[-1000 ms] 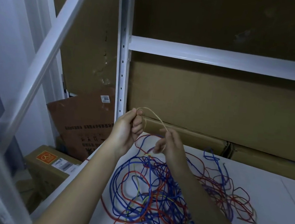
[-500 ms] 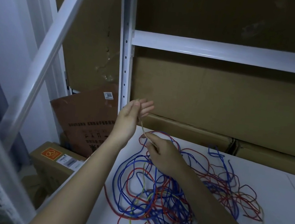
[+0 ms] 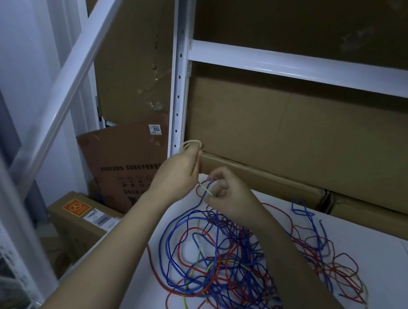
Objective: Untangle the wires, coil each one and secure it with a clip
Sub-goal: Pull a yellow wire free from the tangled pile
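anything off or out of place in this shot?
Only the task's own mess: red, blue and yellow wires lie knotted in one heap on the white table. The left hand holds small loops of a pale yellow wire; the right hand pinches its run. No clip shows.

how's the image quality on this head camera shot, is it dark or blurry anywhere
Head view: dim and bluish overall; the brown cardboard boxes on the shelf fall into shadow; faint glare runs along the white metal shelf beam; wide-angle bending tilts the uprights; the tangled red, blue and yellow wires stay sharp, as do both hands.
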`<control>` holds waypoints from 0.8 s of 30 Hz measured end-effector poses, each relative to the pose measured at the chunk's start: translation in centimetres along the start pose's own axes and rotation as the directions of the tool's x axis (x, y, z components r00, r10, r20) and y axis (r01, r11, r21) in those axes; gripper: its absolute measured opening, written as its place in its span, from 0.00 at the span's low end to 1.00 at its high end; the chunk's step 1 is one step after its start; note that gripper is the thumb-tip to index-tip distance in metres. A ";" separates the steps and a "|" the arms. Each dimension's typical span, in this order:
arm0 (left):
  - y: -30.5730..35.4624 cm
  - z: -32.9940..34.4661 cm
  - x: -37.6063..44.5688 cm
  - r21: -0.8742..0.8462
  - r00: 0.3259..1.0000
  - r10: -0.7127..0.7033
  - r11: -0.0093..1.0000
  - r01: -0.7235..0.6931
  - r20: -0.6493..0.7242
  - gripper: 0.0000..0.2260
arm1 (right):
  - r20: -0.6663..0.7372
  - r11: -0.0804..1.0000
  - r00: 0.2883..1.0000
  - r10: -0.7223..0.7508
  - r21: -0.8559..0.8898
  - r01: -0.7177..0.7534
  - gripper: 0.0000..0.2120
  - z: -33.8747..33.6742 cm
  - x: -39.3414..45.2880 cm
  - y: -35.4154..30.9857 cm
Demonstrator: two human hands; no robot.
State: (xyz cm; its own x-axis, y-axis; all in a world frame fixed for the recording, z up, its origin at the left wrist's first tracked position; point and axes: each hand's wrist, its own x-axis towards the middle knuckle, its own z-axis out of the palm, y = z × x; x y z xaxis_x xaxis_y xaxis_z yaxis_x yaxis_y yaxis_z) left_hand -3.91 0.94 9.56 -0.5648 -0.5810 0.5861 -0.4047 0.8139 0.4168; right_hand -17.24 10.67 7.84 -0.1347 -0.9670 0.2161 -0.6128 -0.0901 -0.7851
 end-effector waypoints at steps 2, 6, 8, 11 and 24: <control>0.1 -0.7 0.3 0.018 0.995 -0.021 1.000 0.023 -0.103 0.12 | 0.007 0.996 0.999 -0.031 -0.083 0.031 0.06 0.0 -0.2 1.3; 0.3 -1.3 0.5 0.019 0.992 -0.055 0.998 0.058 -0.116 0.14 | -0.108 0.983 0.992 -0.064 -0.179 0.044 0.07 0.1 -0.2 3.1; 0.2 -1.5 0.6 -0.019 0.990 -0.097 0.995 0.096 -0.100 0.14 | -0.210 0.994 0.978 0.001 -0.102 -0.023 0.08 -0.6 0.4 2.6; 0.4 -1.9 1.0 -0.148 0.979 -0.194 0.972 0.184 -0.056 0.16 | -0.362 0.994 0.930 0.056 0.109 -0.018 0.07 -2.3 2.3 0.3; 3.2 -4.8 5.1 -0.523 0.973 -0.227 0.836 0.168 -0.049 0.26 | -0.462 0.842 0.710 -0.531 -0.197 0.502 0.10 -10.1 8.4 -10.0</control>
State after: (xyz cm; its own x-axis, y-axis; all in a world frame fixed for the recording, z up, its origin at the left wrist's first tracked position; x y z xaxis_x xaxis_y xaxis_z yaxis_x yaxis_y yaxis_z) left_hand -4.64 0.61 17.17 -0.4223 -0.7495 0.5098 -0.0571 0.5833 0.8102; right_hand -20.12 5.86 23.34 -0.1296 -0.5292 0.8385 -0.7368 -0.5145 -0.4386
